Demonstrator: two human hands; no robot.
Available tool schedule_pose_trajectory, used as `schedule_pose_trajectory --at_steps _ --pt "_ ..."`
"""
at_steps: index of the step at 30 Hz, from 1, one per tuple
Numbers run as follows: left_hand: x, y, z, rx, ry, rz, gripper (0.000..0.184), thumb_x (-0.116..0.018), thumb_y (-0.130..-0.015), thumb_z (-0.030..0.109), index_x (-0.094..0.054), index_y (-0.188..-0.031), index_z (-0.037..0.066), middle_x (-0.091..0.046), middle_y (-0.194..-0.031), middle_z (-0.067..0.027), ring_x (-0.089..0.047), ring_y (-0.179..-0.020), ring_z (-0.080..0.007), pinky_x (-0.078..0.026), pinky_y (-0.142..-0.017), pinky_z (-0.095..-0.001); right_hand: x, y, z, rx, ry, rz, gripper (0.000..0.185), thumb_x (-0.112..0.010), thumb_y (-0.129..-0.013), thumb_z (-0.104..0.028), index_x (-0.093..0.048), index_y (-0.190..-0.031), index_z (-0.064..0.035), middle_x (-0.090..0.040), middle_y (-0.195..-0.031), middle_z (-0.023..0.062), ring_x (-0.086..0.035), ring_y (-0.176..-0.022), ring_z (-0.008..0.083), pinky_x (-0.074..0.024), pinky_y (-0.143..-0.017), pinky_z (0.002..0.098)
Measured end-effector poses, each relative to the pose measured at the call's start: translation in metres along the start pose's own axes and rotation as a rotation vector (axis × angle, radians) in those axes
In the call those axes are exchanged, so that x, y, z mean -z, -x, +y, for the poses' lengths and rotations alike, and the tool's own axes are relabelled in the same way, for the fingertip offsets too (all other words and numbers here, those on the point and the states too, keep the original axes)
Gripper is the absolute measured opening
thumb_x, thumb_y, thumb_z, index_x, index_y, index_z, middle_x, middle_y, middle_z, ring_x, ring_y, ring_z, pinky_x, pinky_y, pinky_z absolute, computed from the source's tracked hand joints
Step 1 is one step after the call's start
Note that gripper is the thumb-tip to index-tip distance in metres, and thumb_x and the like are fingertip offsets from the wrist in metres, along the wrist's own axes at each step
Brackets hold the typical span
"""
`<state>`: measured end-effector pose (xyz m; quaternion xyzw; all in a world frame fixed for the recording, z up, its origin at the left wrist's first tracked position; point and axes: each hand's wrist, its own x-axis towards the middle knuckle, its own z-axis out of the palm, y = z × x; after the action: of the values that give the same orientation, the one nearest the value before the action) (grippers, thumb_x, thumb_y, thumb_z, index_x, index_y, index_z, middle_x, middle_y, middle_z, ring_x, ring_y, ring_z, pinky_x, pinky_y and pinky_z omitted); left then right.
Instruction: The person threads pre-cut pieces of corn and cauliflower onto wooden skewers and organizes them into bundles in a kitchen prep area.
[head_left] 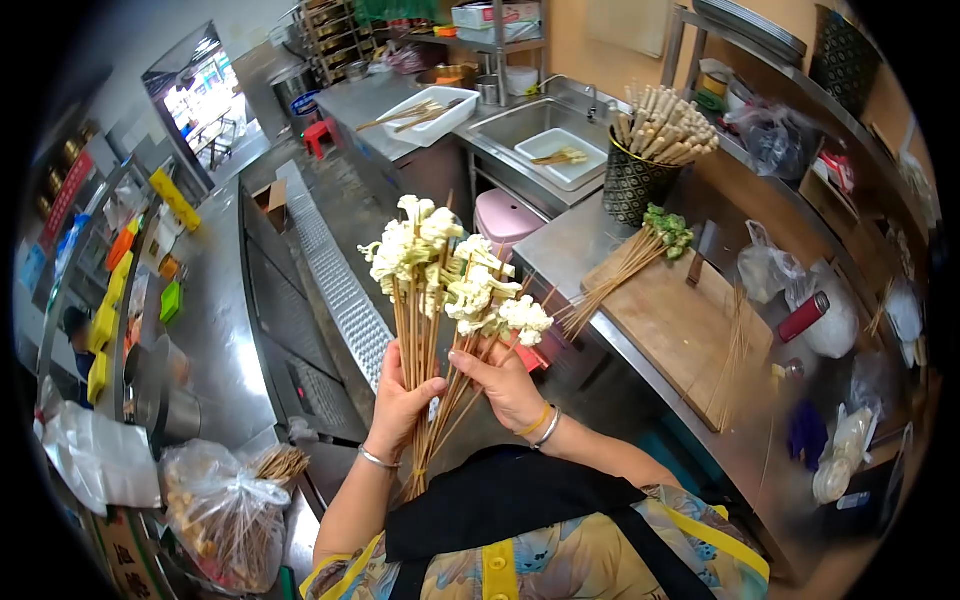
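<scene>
A bunch of cauliflower skewers (415,250) stands upright in front of my body, white florets at the top and thin wooden sticks below. My left hand (402,400) wraps round the sticks from the left, thumb across the front. On the other side, my right hand (503,388) grips part of the same bunch, its thumb pressed on the sticks. The florets lean apart into a left and a right cluster. Lower down, the stick ends come together near my apron (500,510).
On the right counter lie a wooden cutting board (680,320), green vegetable skewers (668,232), a cleaver (703,250) and loose sticks (733,350). A patterned bucket (635,185) of skewers stands behind. Further back are a sink (490,127) and a white tray (425,125). A bag of sticks (225,515) sits lower left.
</scene>
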<state>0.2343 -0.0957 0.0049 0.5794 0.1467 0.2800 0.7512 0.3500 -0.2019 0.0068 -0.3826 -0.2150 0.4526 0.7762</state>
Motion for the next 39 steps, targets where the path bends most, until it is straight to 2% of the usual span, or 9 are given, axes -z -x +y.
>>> schedule_pose_trajectory --at_steps 2,8,11,12,24,26,29,32,39 --pt "-0.016 -0.014 -0.007 0.028 0.046 -0.005 0.05 -0.071 -0.079 0.016 -0.04 -0.118 0.007 -0.052 -0.09 -0.0003 -0.052 -0.079 -0.0094 -0.044 -0.071 -0.0218 0.014 -0.007 -0.005 0.046 -0.007 0.008 0.012 -0.061 -0.088 -0.014 -0.06 -0.097 -0.0057 -0.06 -0.085 -0.0021 -0.055 -0.078 0.0058 -0.0446 -0.071 0.0211" --pt "-0.046 -0.065 -0.02 0.073 0.147 -0.199 0.034 -0.058 -0.089 0.019 -0.04 -0.115 0.007 -0.052 -0.088 -0.0024 -0.051 -0.075 -0.0092 -0.043 -0.061 -0.0221 0.052 -0.017 -0.029 0.07 -0.223 0.049 0.008 -0.056 -0.091 -0.014 -0.056 -0.091 -0.0061 -0.059 -0.08 0.0026 -0.058 -0.078 0.0128 -0.048 -0.071 0.0261" --pt "-0.055 -0.097 -0.022 0.037 0.027 -0.267 0.03 -0.056 -0.09 0.02 -0.04 -0.112 0.007 -0.052 -0.084 -0.0032 -0.049 -0.065 -0.0096 -0.042 -0.055 -0.0213 0.067 -0.026 -0.041 0.283 -0.175 0.094 0.011 -0.057 -0.09 -0.016 -0.057 -0.087 -0.0051 -0.06 -0.083 0.0029 -0.054 -0.076 0.0102 -0.0435 -0.071 0.0235" --pt "-0.059 -0.107 -0.023 0.047 0.078 -0.307 0.028 -0.056 -0.091 0.018 -0.041 -0.112 0.007 -0.051 -0.082 0.0011 -0.047 -0.064 -0.0041 -0.041 -0.056 -0.0184 0.068 -0.026 -0.048 0.302 -0.168 0.126 0.011 -0.057 -0.09 -0.016 -0.057 -0.087 -0.0051 -0.06 -0.083 0.0029 -0.054 -0.076 0.0102 -0.0435 -0.071 0.0235" --pt "-0.095 -0.159 -0.032 0.098 0.166 -0.577 0.041 -0.066 -0.082 0.005 -0.039 -0.112 0.005 -0.056 -0.103 -0.004 -0.056 -0.093 -0.0088 -0.047 -0.079 -0.0231 0.07 -0.045 -0.074 0.476 -0.072 0.496 0.013 -0.062 -0.085 -0.008 -0.056 -0.097 -0.0055 -0.058 -0.086 0.0005 -0.056 -0.08 0.0104 -0.0471 -0.075 0.0258" --pt "-0.097 -0.16 -0.025 0.134 0.206 -0.558 0.038 -0.067 -0.081 0.006 -0.042 -0.109 0.005 -0.057 -0.101 -0.0042 -0.056 -0.093 -0.0102 -0.047 -0.08 -0.0237 0.075 -0.045 -0.073 0.453 -0.14 0.469 0.011 -0.061 -0.086 -0.009 -0.057 -0.096 -0.0055 -0.058 -0.086 0.0007 -0.056 -0.08 0.0111 -0.0473 -0.074 0.0268" --pt "-0.093 -0.167 -0.01 0.479 0.371 -0.601 0.027 -0.068 -0.079 0.006 -0.05 -0.099 0.004 -0.059 -0.091 -0.004 -0.059 -0.088 -0.0124 -0.048 -0.078 -0.025 0.08 -0.04 -0.08 0.369 -0.253 0.289 0.009 -0.059 -0.087 -0.01 -0.057 -0.094 -0.0053 -0.058 -0.085 0.001 -0.056 -0.081 0.0115 -0.0469 -0.075 0.0269" --pt "-0.077 -0.175 -0.023 0.502 0.359 -0.707 0.033 -0.071 -0.075 0.009 -0.052 -0.102 0.004 -0.059 -0.089 -0.0021 -0.058 -0.084 -0.0141 -0.047 -0.079 -0.0279 0.074 -0.041 -0.079 0.376 -0.173 0.393 0.008 -0.059 -0.088 -0.013 -0.057 -0.092 -0.0051 -0.058 -0.084 0.0011 -0.056 -0.081 0.0113 -0.046 -0.076 0.027" --pt "-0.078 -0.186 -0.021 0.409 0.254 -0.698 0.021 -0.069 -0.078 0.01 -0.055 -0.093 0.004 -0.059 -0.084 -0.002 -0.056 -0.074 -0.0113 -0.046 -0.068 -0.0232 0.069 -0.044 -0.077 0.423 -0.001 0.372 0.013 -0.059 -0.089 -0.016 -0.058 -0.096 -0.0048 -0.058 -0.088 0.001 -0.055 -0.085 0.01 -0.0449 -0.078 0.0263"
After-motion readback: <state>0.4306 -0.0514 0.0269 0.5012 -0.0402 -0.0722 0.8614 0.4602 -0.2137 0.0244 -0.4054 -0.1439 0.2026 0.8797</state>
